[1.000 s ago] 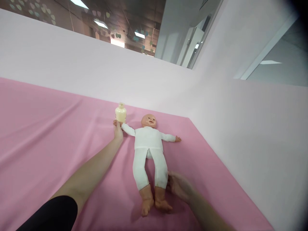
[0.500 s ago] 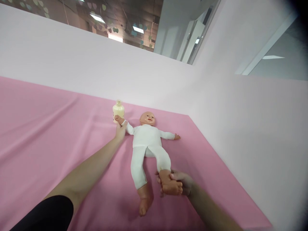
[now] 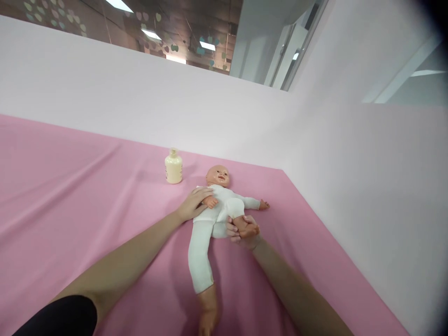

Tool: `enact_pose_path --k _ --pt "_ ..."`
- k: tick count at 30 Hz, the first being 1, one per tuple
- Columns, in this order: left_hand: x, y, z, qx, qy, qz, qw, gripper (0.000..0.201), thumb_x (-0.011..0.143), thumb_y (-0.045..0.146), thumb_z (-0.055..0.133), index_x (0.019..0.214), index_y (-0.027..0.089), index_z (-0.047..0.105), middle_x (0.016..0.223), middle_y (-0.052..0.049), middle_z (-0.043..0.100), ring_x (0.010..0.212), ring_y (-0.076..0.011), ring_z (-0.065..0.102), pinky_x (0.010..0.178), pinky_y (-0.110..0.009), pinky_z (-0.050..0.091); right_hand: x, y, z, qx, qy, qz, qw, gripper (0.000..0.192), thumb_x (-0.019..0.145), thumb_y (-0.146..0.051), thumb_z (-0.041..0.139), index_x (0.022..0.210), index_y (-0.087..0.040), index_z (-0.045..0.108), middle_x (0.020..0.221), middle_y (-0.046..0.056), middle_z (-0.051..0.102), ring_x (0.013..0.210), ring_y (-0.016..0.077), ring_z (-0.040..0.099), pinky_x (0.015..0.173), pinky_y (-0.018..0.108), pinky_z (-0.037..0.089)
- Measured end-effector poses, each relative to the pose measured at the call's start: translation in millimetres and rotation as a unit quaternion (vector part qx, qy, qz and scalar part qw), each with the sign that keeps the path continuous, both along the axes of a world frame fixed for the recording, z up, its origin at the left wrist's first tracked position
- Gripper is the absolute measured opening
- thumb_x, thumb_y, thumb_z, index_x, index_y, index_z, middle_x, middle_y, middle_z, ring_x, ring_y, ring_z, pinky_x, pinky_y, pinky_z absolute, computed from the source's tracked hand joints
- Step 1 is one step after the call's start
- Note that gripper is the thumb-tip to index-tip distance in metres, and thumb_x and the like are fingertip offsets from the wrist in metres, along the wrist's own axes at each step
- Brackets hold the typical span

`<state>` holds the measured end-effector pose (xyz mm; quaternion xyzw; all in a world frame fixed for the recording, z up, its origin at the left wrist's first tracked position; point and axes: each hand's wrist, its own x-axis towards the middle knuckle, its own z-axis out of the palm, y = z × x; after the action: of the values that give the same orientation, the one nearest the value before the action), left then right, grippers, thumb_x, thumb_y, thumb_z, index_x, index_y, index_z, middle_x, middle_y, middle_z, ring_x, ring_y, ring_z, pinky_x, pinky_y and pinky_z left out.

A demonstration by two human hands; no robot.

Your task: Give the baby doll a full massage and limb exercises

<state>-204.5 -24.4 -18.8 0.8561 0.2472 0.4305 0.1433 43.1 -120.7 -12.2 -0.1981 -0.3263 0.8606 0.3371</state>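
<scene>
The doll lay on its back on the pink sheet, head toward the far wall, well toward the sheet's right side. It wore a white top and white leggings. One leg ran straight down toward the camera, its bare foot at the bottom edge of the picture. The other leg was bent up hard, knee folded toward the belly.

The right hand had that bent leg by the foot, fingers curled round it (a full wrap, thumb on the near side), and the foot sat tucked in against the doll's hip. The forearm came up from the lower right.

The left hand lay over the doll's chest on the near-left side, fingers together and fairly flat, pressing one of the doll's arms across its body; the small bare hand of that arm poked out just past the fingertips. Whether the fingers gripped the sleeve or only rested on it, I could not tell. The doll's other arm stuck straight out to the right, touched by neither hand.

Outward from there: a cream bottle stood upright on the sheet, up and to the left of the doll's head, near it but clear of both hands. Behind it rose the pale wall.
</scene>
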Motion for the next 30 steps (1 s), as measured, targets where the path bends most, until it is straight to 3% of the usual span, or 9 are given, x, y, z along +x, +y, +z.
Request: enact_pose_path --k 5,8,10,14,17,19,22,24,30 --pt "1.2 -0.8 1.1 -0.001 0.037 0.006 0.999 0.039 0.085 0.028 0.055 0.124 0.026 0.053 0.131 -0.008 0.056 0.126 -0.0258 0.046 0.110 -0.048 0.026 0.2 -4.3 -17.2 0.034 -0.006 0.056 0.998 0.040 0.071 -0.055 0.049 0.092 -0.021 0.045 0.059 -0.005 0.047 0.046 0.0097 0.042 0.035 0.016 0.024" --pt "3.1 0.9 -4.1 -0.048 -0.016 0.036 0.998 0.041 0.084 0.032 0.057 0.123 0.022 0.052 0.125 -0.010 0.058 0.120 -0.0257 0.050 0.107 -0.045 0.033 -3.0 -11.3 -15.4 0.035 0.013 0.109 0.993 0.048 0.069 -0.054 0.058 0.101 -0.021 0.045 0.068 -0.002 0.057 0.050 0.0120 0.054 0.031 0.014 0.026" --pt "4.2 3.5 -7.7 -0.101 -0.090 0.073 0.988 0.040 0.083 0.036 0.058 0.119 0.019 0.052 0.119 -0.011 0.059 0.113 -0.0249 0.054 0.104 -0.043 0.037 -3.1 -15.0 -12.9 0.032 0.013 0.164 0.986 0.058 0.064 -0.053 0.068 0.105 -0.020 0.045 0.073 0.000 0.062 0.058 0.0165 0.062 0.033 0.015 0.034" --pt "-0.1 16.1 -14.2 -0.206 -0.286 0.123 0.928 0.042 0.083 0.041 0.058 0.118 0.020 0.047 0.121 -0.010 0.057 0.115 -0.0213 0.053 0.104 -0.037 0.040 0.8 -15.5 -15.1 0.069 -0.043 0.299 0.951 0.070 0.050 -0.044 0.084 0.103 -0.017 0.046 0.078 0.004 0.067 0.077 0.0245 0.069 0.053 0.027 0.051" --pt "-9.7 29.8 -19.5 -0.263 -0.406 0.158 0.861 0.045 0.085 0.039 0.057 0.126 0.026 0.042 0.127 -0.007 0.055 0.119 -0.0196 0.052 0.102 -0.034 0.042 -0.5 -10.7 -20.5 0.175 -0.099 0.276 0.940 0.065 0.047 -0.032 0.087 0.098 -0.017 0.050 0.082 0.003 0.069 0.093 0.0227 0.068 0.070 0.030 0.053" --pt "-16.0 37.7 -22.3 -0.287 -0.466 0.181 0.817 0.043 0.086 0.037 0.056 0.127 0.027 0.043 0.130 -0.007 0.054 0.122 -0.0202 0.050 0.104 -0.035 0.042 -5.0 -7.6 -23.3 0.200 -0.121 0.296 0.926 0.059 0.050 -0.027 0.086 0.097 -0.018 0.052 0.090 0.003 0.070 0.099 0.0202 0.066 0.076 0.027 0.052" --pt "-21.1 44.0 -23.8 -0.329 -0.520 0.168 0.770 0.046 0.087 0.034 0.056 0.130 0.027 0.042 0.136 -0.006 0.049 0.127 -0.0214 0.046 0.107 -0.038 0.039 -12.8 -6.2 -26.9 0.170 -0.099 0.452 0.870 0.064 0.046 -0.023 0.088 0.100 -0.017 0.053 0.101 0.005 0.070 0.102 0.0185 0.064 0.081 0.024 0.052" --pt "-21.5 45.5 -23.8 -0.350 -0.534 0.155 0.754 0.047 0.086 0.030 0.058 0.130 0.026 0.043 0.139 -0.005 0.048 0.129 -0.0214 0.045 0.109 -0.037 0.038 -15.7 -7.0 -29.1 0.160 -0.072 0.511 0.842 0.067 0.046 -0.021 0.089 0.103 -0.015 0.054 0.105 0.006 0.069 0.103 0.0176 0.064 0.083 0.022 0.051" --pt "-20.4 49.2 -30.0 -0.376 -0.506 0.170 0.757 0.040 0.080 0.026 0.065 0.118 0.022 0.052 0.128 -0.006 0.056 0.125 -0.0223 0.049 0.108 -0.038 0.039 -15.9 -6.8 -25.8 0.181 -0.016 0.531 0.827 0.064 0.052 -0.020 0.088 0.106 -0.013 0.055 0.112 0.010 0.066 0.106 0.0186 0.063 0.086 0.022 0.050"
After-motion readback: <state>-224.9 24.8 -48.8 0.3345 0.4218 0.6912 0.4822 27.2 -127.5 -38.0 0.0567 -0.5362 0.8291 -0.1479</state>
